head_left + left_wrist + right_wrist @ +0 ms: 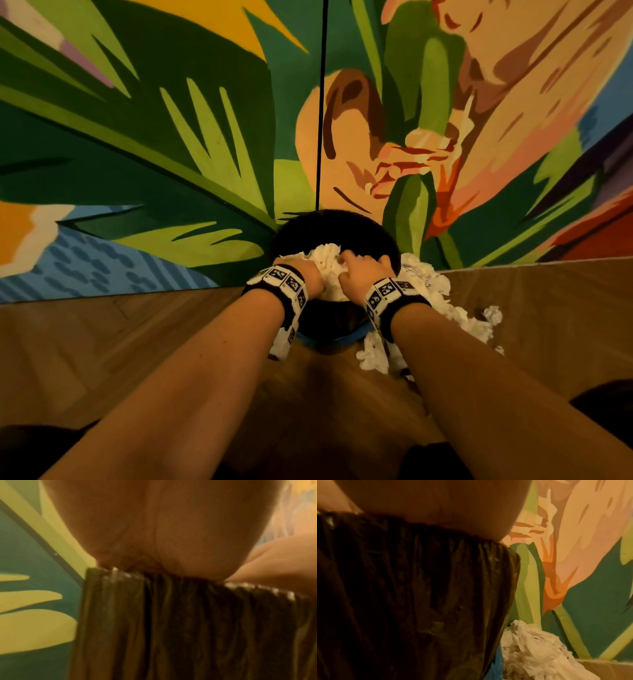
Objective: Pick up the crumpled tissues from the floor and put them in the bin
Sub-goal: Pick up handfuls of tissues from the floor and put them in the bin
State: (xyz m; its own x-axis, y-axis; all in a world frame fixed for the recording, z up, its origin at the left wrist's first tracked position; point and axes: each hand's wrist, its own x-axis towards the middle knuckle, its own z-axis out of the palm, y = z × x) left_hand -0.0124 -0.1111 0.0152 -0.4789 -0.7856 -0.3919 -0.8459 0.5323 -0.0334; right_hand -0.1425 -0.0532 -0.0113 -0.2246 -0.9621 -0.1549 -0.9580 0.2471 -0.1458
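I've got my left hand (306, 274) and right hand (359, 270) over the bin (342, 226), fingers curled into a tissue wad (327, 260) at its mouth. Partway done: loose tissues (455, 315) lie on the floor right of my fingers.

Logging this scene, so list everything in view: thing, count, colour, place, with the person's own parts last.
bin: one, black liner over a blue body, on the floor against the mural wall.
tissue wad: one bunch, white, at the bin's mouth under both hands.
loose tissues: several, count unclear, white, on the floor right of and in front of the bin.
floor: one, brown wood.
mural wall: one, green, orange, peach, blue, behind the bin.
wrist bands: two, black and white, one per wrist.
left hand: one, on the wad.
right hand: one, fingers curled on the wad.
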